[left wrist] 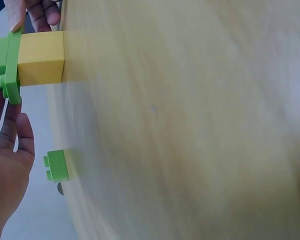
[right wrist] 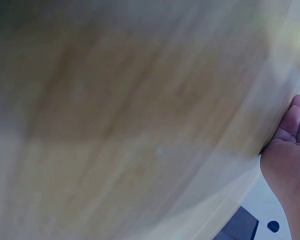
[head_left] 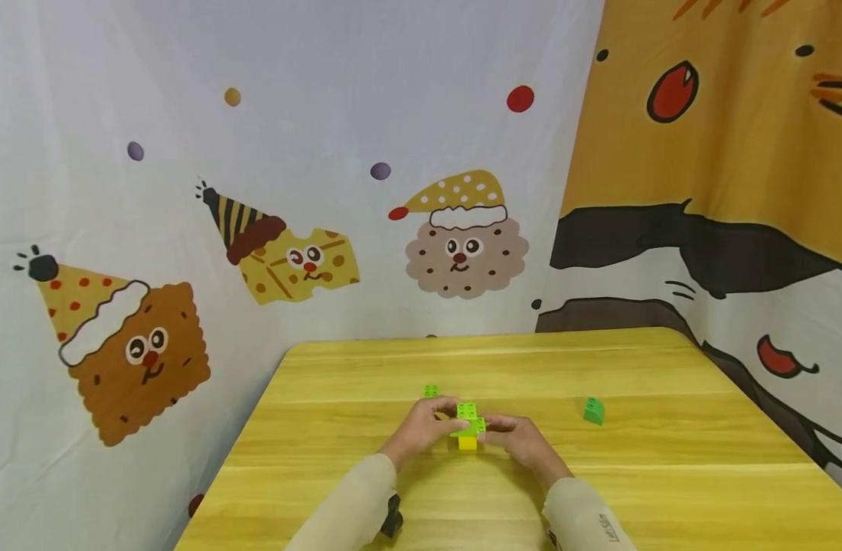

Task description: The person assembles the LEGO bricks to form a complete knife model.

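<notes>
A small stack of toy building bricks stands between the two hands: a yellow brick (head_left: 468,443) at the bottom, a thin light green piece (left wrist: 12,67) over it, and a light green brick (head_left: 466,411) on top. My left hand (head_left: 424,427) grips the green part from the left, thumb on the near side. From the right, my right hand (head_left: 524,444) pinches the thin piece's end, its thumb on the edge in the left wrist view. In the right wrist view the right hand (right wrist: 290,145) appears at the edge, the stack out of sight.
A loose light green brick (head_left: 431,390) lies beyond the left hand. Off to the right is a darker green brick (head_left: 594,411) with a curved side. Both rest on the wooden table (head_left: 338,367). Behind the table hangs a cartoon-printed curtain (head_left: 366,99).
</notes>
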A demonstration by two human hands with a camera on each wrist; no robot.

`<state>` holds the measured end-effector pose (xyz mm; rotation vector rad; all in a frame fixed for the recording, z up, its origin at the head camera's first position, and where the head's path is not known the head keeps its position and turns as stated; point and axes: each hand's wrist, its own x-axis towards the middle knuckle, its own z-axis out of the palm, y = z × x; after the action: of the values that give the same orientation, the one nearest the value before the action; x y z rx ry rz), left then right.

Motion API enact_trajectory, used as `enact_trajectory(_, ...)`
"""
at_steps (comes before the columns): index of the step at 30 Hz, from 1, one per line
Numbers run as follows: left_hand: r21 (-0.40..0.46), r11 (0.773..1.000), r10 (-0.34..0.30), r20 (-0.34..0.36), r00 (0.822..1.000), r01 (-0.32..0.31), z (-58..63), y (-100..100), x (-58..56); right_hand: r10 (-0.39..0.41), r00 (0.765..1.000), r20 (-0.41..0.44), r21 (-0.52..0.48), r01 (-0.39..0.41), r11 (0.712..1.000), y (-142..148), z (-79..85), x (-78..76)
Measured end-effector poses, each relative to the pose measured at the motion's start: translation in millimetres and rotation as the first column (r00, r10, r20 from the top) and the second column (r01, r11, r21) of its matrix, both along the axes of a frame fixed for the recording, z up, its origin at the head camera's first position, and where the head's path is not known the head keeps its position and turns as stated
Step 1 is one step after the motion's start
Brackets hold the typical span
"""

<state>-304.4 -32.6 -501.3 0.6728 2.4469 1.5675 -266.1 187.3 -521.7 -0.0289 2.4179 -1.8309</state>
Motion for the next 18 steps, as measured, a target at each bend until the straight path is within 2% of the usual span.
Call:
enact_trajectory(7,0.009,1.0,0.004,0.034,0.999,-0.005,5.5,-1.3,-0.4,-0.011,1.0,-0.004,0.004,0.011,1.0,-1.2,0.5,-1.2)
enact_trajectory(13,0.007,1.0,0.013,0.068,0.998,-0.014,5.4,-3.0,1.4,-0.006,1.0,0.001,0.002,0.006,1.0,-0.4,-0.2,0.8)
enact_trajectory(18,0.011,1.0,0.008,0.065,0.998,-0.008,8.5,-8.5,0.5,-0.023,1.0,-0.011,0.019,0.023,1.0,-0.8,-0.6,1.0)
